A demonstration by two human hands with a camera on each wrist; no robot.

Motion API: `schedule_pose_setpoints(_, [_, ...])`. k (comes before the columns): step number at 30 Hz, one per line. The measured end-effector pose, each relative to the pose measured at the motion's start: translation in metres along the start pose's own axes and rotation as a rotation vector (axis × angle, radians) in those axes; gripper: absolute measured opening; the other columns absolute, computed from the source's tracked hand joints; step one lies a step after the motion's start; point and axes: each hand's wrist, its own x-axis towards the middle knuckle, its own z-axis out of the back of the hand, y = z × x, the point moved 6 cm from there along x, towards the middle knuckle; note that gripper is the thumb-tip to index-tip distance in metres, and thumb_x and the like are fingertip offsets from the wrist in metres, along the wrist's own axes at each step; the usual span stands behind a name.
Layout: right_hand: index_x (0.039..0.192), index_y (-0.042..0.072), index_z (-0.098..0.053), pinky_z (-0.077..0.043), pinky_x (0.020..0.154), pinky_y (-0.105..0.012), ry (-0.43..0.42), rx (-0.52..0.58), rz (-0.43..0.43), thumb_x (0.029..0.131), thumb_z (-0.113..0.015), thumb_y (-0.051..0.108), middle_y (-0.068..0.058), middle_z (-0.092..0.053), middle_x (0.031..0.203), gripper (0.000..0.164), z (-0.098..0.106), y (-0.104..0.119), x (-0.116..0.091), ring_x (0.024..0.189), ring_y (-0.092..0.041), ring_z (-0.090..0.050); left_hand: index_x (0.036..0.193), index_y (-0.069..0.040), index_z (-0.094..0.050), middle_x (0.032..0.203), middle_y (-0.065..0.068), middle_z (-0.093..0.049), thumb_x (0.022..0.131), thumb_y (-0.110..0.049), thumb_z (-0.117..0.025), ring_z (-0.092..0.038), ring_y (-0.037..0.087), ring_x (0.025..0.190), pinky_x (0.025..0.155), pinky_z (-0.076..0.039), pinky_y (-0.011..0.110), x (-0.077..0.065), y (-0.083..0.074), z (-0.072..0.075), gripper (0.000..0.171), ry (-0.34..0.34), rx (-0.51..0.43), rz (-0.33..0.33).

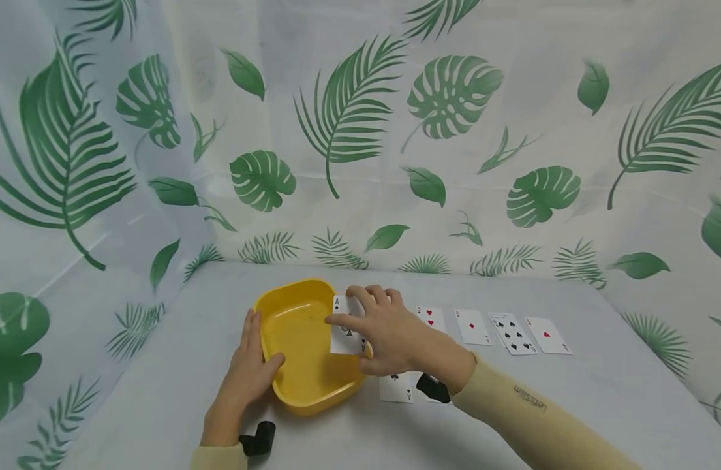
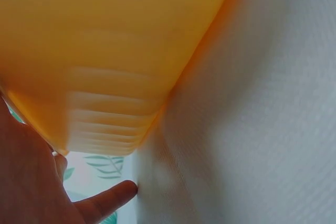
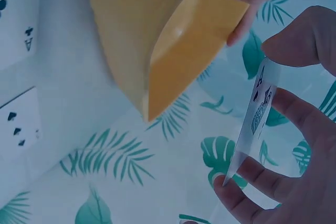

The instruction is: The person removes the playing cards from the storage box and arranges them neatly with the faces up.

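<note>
My right hand (image 1: 395,326) pinches a playing card, the ace of spades (image 1: 338,339), between thumb and fingers. The card is held up over the right side of a yellow plastic tub (image 1: 295,391). In the right wrist view the same ace (image 3: 257,111) is seen nearly edge-on, with the thumb at one end and fingertips along the other. My left hand (image 1: 248,362) grips the tub's left side, thumb at the rim and fingers along the outer wall. The left wrist view is mostly filled by the tub's outer wall (image 2: 105,35).
Face-up cards lie right of the tub: a three of hearts (image 1: 429,314), an ace of diamonds (image 1: 472,326), a spades card (image 1: 515,336) overlapping another, and an ace of hearts (image 1: 548,336). Nearer, an ace of clubs (image 1: 395,390) is partly hidden. A leaf-patterned curtain (image 1: 360,215) stands behind.
</note>
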Motion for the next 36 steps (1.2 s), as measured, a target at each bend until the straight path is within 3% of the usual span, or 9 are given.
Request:
schedule_pose_setpoints(9, [0.141, 0.032, -0.056, -0.037, 0.096, -0.064, -0.067, -0.024, 0.013, 0.077, -0.069, 0.027, -0.016, -0.039, 0.145, 0.065, 0.006, -0.006, -0.033, 0.124, -0.039, -0.042, 0.161, -0.008, 0.006, 0.168, 0.013, 0.013, 0.094, -0.023, -0.056, -0.022, 0.05, 0.144, 0.114, -0.021, 0.064, -0.001, -0.001, -0.001, 0.093, 0.005, 0.009, 0.011])
schedule_pose_setpoints(28, [0.142, 0.039, -0.052, -0.03, 0.102, -0.064, -0.046, 0.019, -0.067, 0.077, -0.075, 0.028, -0.014, -0.04, 0.147, 0.07, -0.026, -0.031, -0.11, 0.126, -0.037, -0.043, 0.161, -0.009, 0.01, 0.167, 0.01, 0.018, 0.094, -0.022, -0.054, -0.017, 0.049, 0.146, 0.115, -0.016, 0.062, -0.001, 0.001, -0.001, 0.094, 0.023, 0.001, 0.032])
schedule_pose_setpoints(36, [0.145, 0.032, -0.052, -0.029, 0.1, -0.06, -0.026, 0.059, -0.113, 0.075, -0.079, 0.026, -0.014, -0.044, 0.146, 0.075, -0.04, -0.057, -0.145, 0.127, -0.034, -0.047, 0.161, -0.009, 0.01, 0.167, 0.011, 0.016, 0.093, -0.021, -0.054, -0.017, 0.049, 0.146, 0.114, -0.017, 0.063, -0.001, 0.001, -0.001, 0.094, 0.018, 0.0, 0.025])
